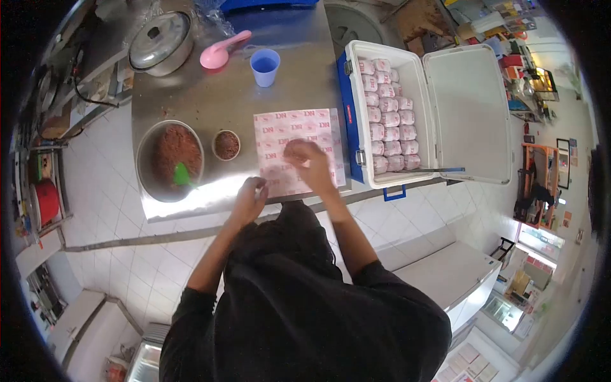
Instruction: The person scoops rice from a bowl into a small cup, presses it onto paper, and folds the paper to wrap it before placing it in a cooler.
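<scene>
Printed pink-and-white paper [302, 130] lies flat on the metal table [210, 95], apparently in a stack. My right hand [313, 167] is over the middle of the paper, its fingers bent and smeared by motion, so its grip is unclear. At the paper's lower left edge is my left hand [251, 196], fingers curled together; anything between them is hidden. To the left stand a small cup [226, 145] of brown bits and a large bowl [146, 172] of reddish-brown food with a green utensil [182, 174] in it.
Beyond the paper stand a blue cup [265, 67], a pink ladle [215, 57] and a lidded pot [161, 44]. An open cooler [418, 83] at the right holds several rows of wrapped bundles [390, 118]. Its lid [471, 114] leans outward to the right.
</scene>
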`<state>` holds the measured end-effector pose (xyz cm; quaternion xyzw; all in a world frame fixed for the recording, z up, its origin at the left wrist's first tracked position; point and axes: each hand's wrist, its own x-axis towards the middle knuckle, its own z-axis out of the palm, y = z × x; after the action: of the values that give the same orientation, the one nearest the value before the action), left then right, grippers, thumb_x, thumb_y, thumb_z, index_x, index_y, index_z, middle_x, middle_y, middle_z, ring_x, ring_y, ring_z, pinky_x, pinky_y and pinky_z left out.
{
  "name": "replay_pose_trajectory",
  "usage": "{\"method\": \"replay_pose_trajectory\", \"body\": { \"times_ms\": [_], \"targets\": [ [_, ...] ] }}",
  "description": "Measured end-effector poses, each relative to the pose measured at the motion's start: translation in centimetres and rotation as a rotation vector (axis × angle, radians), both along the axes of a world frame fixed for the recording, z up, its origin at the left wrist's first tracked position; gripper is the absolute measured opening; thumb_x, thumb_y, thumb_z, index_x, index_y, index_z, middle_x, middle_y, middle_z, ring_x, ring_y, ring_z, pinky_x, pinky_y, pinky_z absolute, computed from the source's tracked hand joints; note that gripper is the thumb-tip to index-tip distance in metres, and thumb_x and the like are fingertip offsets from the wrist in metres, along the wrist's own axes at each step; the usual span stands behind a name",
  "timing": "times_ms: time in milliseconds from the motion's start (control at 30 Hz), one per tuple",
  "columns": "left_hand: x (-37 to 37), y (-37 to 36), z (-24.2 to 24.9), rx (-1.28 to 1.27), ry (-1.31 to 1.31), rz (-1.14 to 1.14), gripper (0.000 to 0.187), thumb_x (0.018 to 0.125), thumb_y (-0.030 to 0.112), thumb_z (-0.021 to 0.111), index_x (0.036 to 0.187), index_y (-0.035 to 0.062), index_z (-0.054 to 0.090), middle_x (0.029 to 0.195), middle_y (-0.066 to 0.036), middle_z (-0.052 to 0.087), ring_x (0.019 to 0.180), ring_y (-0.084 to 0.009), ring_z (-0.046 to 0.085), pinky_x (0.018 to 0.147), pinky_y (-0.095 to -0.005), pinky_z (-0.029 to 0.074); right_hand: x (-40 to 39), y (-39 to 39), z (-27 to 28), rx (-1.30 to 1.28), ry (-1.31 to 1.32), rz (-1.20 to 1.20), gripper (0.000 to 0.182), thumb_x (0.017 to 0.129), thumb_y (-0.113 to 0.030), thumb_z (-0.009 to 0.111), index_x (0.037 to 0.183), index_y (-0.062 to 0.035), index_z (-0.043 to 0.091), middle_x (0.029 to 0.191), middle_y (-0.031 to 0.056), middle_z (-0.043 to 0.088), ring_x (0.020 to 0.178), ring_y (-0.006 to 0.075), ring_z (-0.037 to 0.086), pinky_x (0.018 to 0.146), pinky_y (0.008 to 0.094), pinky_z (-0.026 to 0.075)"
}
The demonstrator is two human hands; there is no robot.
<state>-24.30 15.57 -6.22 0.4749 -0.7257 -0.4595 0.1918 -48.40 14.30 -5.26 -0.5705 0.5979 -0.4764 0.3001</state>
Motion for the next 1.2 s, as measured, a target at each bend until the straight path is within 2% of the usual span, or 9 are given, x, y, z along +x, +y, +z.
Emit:
{"method": "replay_pose_trajectory", "body": {
  "times_ms": [33, 67, 133, 233, 333, 700, 833, 1067, 1200],
  "targets": [
    [-1.1, -0.6, -1.3, -0.130, -0.023, -0.067, 0.025, 0.092, 0.013, 0.064, 0.112, -0.0020, 0.063, 0.110, -0.021, 0.066, 0.102, -0.0342, 0.064, 0.085, -0.0425, 0.054, -3.1, 1.8, 0.5, 0.158, 0.169, -0.062, 0.029, 0.075, -0.015, 0.085, 0.097, -0.0026, 0.069, 0.097, 0.0130, 0.069, 0.076, 0.0252, 0.070, 0.068, 0.0368, 0.056],
    [-2.0, -0.9, -2.0, -0.255, -0.048, -0.141, 0.026, 0.090, 0.012, 0.066, 0.112, -0.0025, 0.063, 0.109, -0.022, 0.065, 0.104, -0.0360, 0.063, 0.087, -0.0431, 0.054, -5.9, 2.8, 0.5, 0.331, 0.304, 0.034, 0.031, 0.070, -0.015, 0.086, 0.094, -0.0031, 0.070, 0.096, 0.0134, 0.068, 0.085, 0.0295, 0.069, 0.074, 0.0384, 0.055],
    [-3.7, -1.2, -2.3, -0.173, -0.074, -0.183, 0.023, 0.089, 0.009, 0.066, 0.109, -0.0009, 0.062, 0.109, -0.021, 0.062, 0.104, -0.0383, 0.060, 0.087, -0.0453, 0.053, -9.1, 3.5, -2.5, 0.363, 0.496, 0.335, 0.028, 0.071, -0.014, 0.083, 0.093, -0.0042, 0.069, 0.093, 0.0153, 0.064, 0.101, 0.0315, 0.063, 0.084, 0.0429, 0.054],
    [-5.3, -1.6, -2.6, -0.181, -0.136, -0.247, 0.023, 0.087, 0.008, 0.067, 0.108, 0.0001, 0.061, 0.109, -0.021, 0.061, 0.104, -0.0397, 0.059, 0.087, -0.0462, 0.052, -10.7, 3.3, -5.5, 0.392, 0.617, 0.557, 0.023, 0.071, -0.010, 0.080, 0.087, -0.0021, 0.066, 0.097, 0.0159, 0.062, 0.105, 0.0324, 0.060, 0.087, 0.0445, 0.052],
    [-6.3, -1.5, -2.1, -0.167, -0.183, -0.251, 0.033, 0.086, 0.018, 0.070, 0.112, -0.0008, 0.062, 0.109, -0.021, 0.061, 0.104, -0.0406, 0.059, 0.090, -0.0479, 0.051, -11.4, 3.1, -7.3, 0.314, 0.554, 0.567, 0.020, 0.069, -0.013, 0.080, 0.079, -0.0022, 0.065, 0.093, 0.0153, 0.061, 0.096, 0.0362, 0.060, 0.083, 0.0447, 0.051],
    [-7.5, -1.3, -0.6, -0.153, -0.282, -0.266, 0.061, 0.082, 0.042, 0.076, 0.122, -0.0019, 0.061, 0.119, -0.027, 0.060, 0.114, -0.0436, 0.057, 0.100, -0.0498, 0.048, -11.3, 3.2, -7.2, 0.261, 0.604, 0.588, 0.015, 0.079, -0.018, 0.072, 0.085, -0.0044, 0.071, 0.095, 0.0149, 0.065, 0.100, 0.0344, 0.060, 0.090, 0.0444, 0.050],
    [-7.4, -1.7, 0.5, -0.205, -0.340, -0.287, 0.046, 0.087, 0.033, 0.072, 0.116, -0.0003, 0.062, 0.116, -0.024, 0.062, 0.111, -0.0419, 0.059, 0.097, -0.0506, 0.049, -12.3, 2.5, -6.4, 0.265, 0.470, 0.683, 0.017, 0.083, -0.020, 0.070, 0.084, -0.0030, 0.073, 0.099, 0.0141, 0.068, 0.102, 0.0340, 0.061, 0.088, 0.0457, 0.051],
    [-7.1, -5.6, -1.0, -0.228, -0.126, -0.107, 0.010, 0.088, 0.005, 0.064, 0.097, -0.0003, 0.066, 0.091, -0.022, 0.065, 0.094, -0.0402, 0.064, 0.084, -0.0444, 0.052, -9.2, 2.9, -0.2, 0.091, 0.594, 0.263, 0.022, 0.094, -0.026, 0.066, 0.100, -0.0049, 0.072, 0.099, 0.0150, 0.068, 0.104, 0.0351, 0.063, 0.090, 0.0441, 0.050],
    [-8.4, -9.5, -3.0, -0.056, -0.116, 0.028, 0.007, 0.085, 0.001, 0.063, 0.091, -0.0001, 0.066, 0.080, -0.023, 0.063, 0.091, -0.0413, 0.063, 0.081, -0.0442, 0.051, -10.4, -0.9, -3.5, 0.324, 0.384, 0.200, 0.028, 0.092, -0.026, 0.068, 0.106, -0.0029, 0.067, 0.098, 0.0199, 0.069, 0.099, 0.0396, 0.066, 0.086, 0.0470, 0.053]
  ]
}}
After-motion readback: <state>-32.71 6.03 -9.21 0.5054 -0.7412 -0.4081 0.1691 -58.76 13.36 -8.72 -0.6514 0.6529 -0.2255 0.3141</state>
